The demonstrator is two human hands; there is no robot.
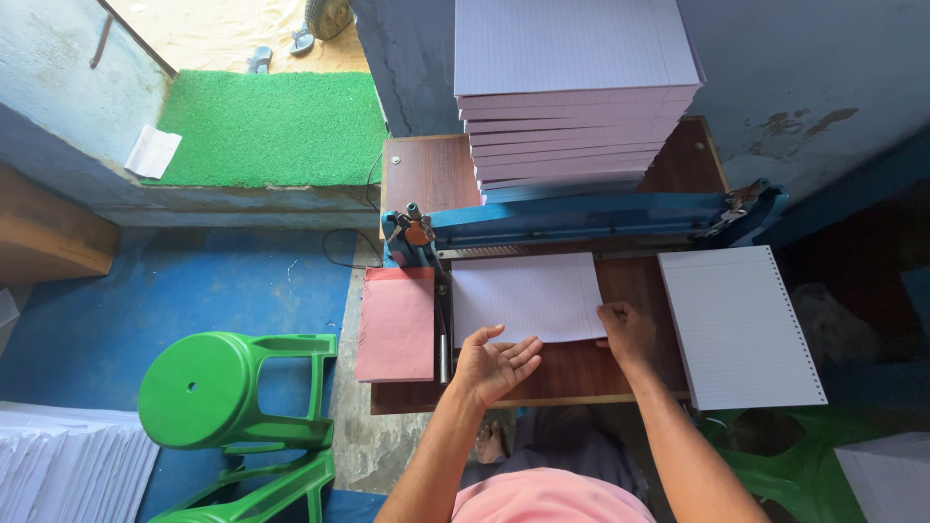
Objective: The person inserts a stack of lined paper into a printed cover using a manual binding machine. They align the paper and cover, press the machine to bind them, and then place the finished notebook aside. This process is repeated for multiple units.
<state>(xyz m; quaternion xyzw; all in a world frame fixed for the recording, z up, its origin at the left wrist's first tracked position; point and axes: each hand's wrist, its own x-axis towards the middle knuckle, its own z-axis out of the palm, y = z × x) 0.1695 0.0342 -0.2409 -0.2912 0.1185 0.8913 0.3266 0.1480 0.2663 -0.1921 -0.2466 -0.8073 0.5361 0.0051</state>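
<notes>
Right hand (625, 332) pinches the lined sheet stack's (526, 297) near right corner; left hand (494, 365), released and palm-up, hovers just off that stack's near edge.

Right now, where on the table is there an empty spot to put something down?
A bare strip of wood runs along the near edge, below the lined sheets and between the left hand and right hand. Another bare patch sits left of the tall paper stack. The punched stack and pink cards crowd the sides.
</notes>
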